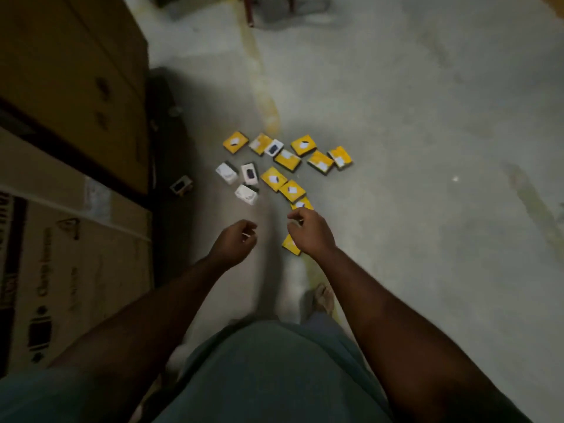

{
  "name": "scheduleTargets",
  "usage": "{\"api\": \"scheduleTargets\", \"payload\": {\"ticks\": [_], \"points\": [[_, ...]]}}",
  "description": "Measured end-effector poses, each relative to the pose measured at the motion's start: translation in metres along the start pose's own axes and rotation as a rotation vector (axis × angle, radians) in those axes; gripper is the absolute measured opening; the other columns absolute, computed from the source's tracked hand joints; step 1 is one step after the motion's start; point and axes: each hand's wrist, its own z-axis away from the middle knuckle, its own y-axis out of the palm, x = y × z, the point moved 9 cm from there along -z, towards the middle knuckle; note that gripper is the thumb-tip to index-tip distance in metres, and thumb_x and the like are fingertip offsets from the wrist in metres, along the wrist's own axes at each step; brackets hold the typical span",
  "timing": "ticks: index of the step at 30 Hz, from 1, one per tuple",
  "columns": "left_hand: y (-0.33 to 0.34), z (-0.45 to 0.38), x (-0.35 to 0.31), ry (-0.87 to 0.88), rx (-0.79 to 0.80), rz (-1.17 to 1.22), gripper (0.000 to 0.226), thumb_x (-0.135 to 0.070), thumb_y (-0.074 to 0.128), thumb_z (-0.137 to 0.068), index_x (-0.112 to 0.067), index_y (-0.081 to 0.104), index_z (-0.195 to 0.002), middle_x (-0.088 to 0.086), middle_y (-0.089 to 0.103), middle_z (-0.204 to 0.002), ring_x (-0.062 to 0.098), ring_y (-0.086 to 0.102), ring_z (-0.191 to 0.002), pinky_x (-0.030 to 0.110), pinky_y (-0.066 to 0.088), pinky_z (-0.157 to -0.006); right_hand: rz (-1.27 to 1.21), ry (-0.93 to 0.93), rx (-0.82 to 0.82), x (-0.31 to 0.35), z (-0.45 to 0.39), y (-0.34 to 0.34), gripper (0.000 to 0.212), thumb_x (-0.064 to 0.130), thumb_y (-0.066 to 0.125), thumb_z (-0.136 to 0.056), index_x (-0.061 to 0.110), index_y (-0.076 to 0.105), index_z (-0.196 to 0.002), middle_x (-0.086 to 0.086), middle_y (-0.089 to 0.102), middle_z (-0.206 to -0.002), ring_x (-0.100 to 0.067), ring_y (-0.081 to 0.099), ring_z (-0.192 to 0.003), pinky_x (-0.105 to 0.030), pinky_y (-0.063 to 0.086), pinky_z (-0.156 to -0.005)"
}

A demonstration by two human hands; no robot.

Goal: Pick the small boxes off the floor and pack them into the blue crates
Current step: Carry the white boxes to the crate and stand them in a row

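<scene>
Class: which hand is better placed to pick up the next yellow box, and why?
The right hand. It hovers directly over the nearest yellow boxes, partly covering two. The left hand hangs over bare floor, nearer the white boxes.

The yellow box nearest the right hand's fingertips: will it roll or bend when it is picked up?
The yellow box lies flat and looks squared, so it probably slides, not rolls. It looks like rigid card, likely stiff. Being small, it is probably light, though its contents are hidden.
</scene>
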Motion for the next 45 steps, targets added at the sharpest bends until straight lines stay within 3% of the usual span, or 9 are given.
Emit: {"api": "scheduleTargets", "payload": {"ticks": [9, 12, 16, 19, 25, 32, 36, 39, 45], "points": [[-0.042, -0.068, 0.047, -0.279, -0.139, 0.003, 0.042, -0.024, 0.07, -0.091, -0.013, 0.062, -0.131, 0.005, 0.064, -0.125, 0.021, 0.061, -0.113, 0.029, 0.046, -0.093, 0.06, -0.089, 0.245, 0.064, -0.121, 0.071, 0.024, 0.021, 0.067, -0.09, 0.016, 0.071, -0.113, -0.005, 0.073, -0.116, -0.029, 0.067, -0.111, -0.038, 0.053, -0.095], [-0.056, -0.111, 0.095, -0.37, -0.143, 0.031, 0.046, -0.02, 0.073, -0.09, -0.007, 0.06, -0.132, 0.012, 0.061, -0.134, 0.03, 0.057, -0.124, 0.04, 0.047, -0.106, 0.153, -0.096, 0.383, 0.08, -0.163, 0.118, 0.032, 0.024, 0.066, -0.092, 0.015, 0.066, -0.123, -0.007, 0.069, -0.125, -0.029, 0.064, -0.118, -0.04, 0.051, -0.101], [-0.078, -0.183, 0.139, -0.408, -0.103, 0.012, 0.045, -0.022, 0.07, -0.092, -0.012, 0.056, -0.135, 0.01, 0.059, -0.133, 0.027, 0.057, -0.121, 0.04, 0.051, -0.1, 0.186, -0.02, 0.391, 0.092, -0.232, 0.167, 0.03, 0.02, 0.062, -0.093, 0.016, 0.066, -0.123, -0.006, 0.068, -0.127, -0.027, 0.062, -0.121, -0.037, 0.049, -0.102], [-0.077, -0.243, 0.168, -0.405, -0.064, 0.026, 0.046, -0.025, 0.068, -0.094, -0.018, 0.054, -0.137, 0.004, 0.057, -0.137, 0.022, 0.056, -0.122, 0.035, 0.05, -0.098, 0.166, 0.026, 0.366, 0.083, -0.282, 0.206, 0.025, 0.014, 0.06, -0.093, 0.015, 0.068, -0.117, -0.005, 0.07, -0.121, -0.024, 0.064, -0.115, -0.028, 0.048, -0.092], [-0.016, -0.345, 0.261, -0.488, -0.07, 0.142, 0.048, -0.027, 0.068, -0.094, -0.023, 0.052, -0.138, 0.0, 0.054, -0.14, 0.019, 0.053, -0.127, 0.033, 0.05, -0.1, 0.238, 0.143, 0.378, -0.009, -0.371, 0.325, 0.028, 0.027, 0.059, -0.1, 0.015, 0.065, -0.125, -0.006, 0.07, -0.119, -0.022, 0.066, -0.108, -0.029, 0.047, -0.089], [0.098, -0.476, 0.426, -0.593, -0.007, 0.104, 0.061, -0.031, 0.072, -0.09, -0.022, 0.046, -0.144, 0.005, 0.053, -0.141, 0.025, 0.055, -0.124, 0.037, 0.05, -0.1, 0.405, -0.028, 0.596, -0.152, -0.486, 0.512, 0.045, 0.022, 0.057, -0.1, 0.015, 0.051, -0.144, -0.008, 0.051, -0.147, -0.027, 0.046, -0.138, -0.035, 0.033, -0.115], [0.144, -0.52, 0.486, -0.62, -0.018, 0.101, 0.061, -0.03, 0.072, -0.091, -0.021, 0.046, -0.145, 0.004, 0.052, -0.143, 0.023, 0.054, -0.128, 0.035, 0.05, -0.1, 0.523, -0.145, 0.247, -0.197, -0.562, 0.547, 0.064, 0.03, 0.061, -0.09, 0.009, 0.047, -0.149, -0.022, 0.041, -0.156, -0.044, 0.039, -0.144, -0.055, 0.033, -0.118], [0.175, -0.527, 0.512, -0.649, 0.002, 0.156, 0.062, -0.031, 0.072, -0.091, -0.021, 0.045, -0.146, 0.003, 0.051, -0.143, 0.02, 0.053, -0.126, 0.028, 0.045, -0.093, 0.588, -0.042, 0.316, -0.225, -0.598, 0.577, 0.087, 0.036, 0.069, -0.088, 0.019, 0.024, -0.16, -0.017, 0.024, -0.165, -0.044, 0.029, -0.149, -0.061, 0.029, -0.119], [0.179, -0.483, 0.514, -0.69, 0.043, 0.191, 0.062, -0.033, 0.073, -0.09, -0.022, 0.045, -0.145, 0.002, 0.052, -0.141, 0.019, 0.053, -0.125, 0.026, 0.042, -0.093, 0.316, 0.16, 0.323, -0.252, -0.589, 0.57, 0.099, 0.041, 0.079, -0.075, 0.025, 0.026, -0.157, -0.007, 0.047, -0.149, -0.03, 0.051, -0.135, -0.055, 0.046, -0.107]]}}
